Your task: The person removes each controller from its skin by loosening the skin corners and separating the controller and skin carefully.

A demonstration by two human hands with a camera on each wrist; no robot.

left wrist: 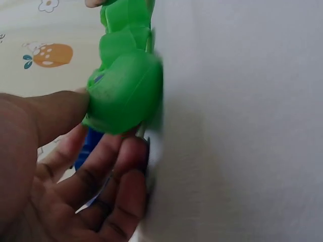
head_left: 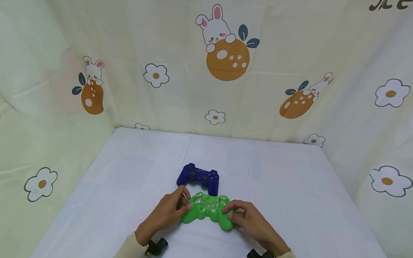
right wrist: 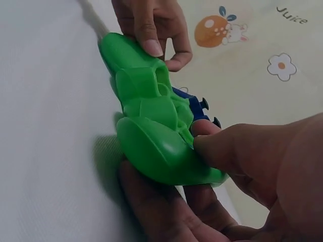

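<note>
A bright green silicone controller cover (head_left: 214, 215) with cut-out openings lies low over the white table, its two rounded grips toward me. My left hand (head_left: 167, 210) pinches its left grip, thumb on top and fingers along the outer side. On the opposite end, my right hand (head_left: 252, 219) holds the right grip between thumb and fingers. The right wrist view shows the cover (right wrist: 146, 143) from the side, with both hands on it. Just behind it sits a dark blue game controller (head_left: 199, 174), face up with its thumbsticks showing; neither hand grips it.
The white cloth-covered table (head_left: 274, 186) stretches out on both sides and behind the controllers. A cream curtain (head_left: 180, 104) printed with rabbits, oranges and flowers hangs along the back and sides.
</note>
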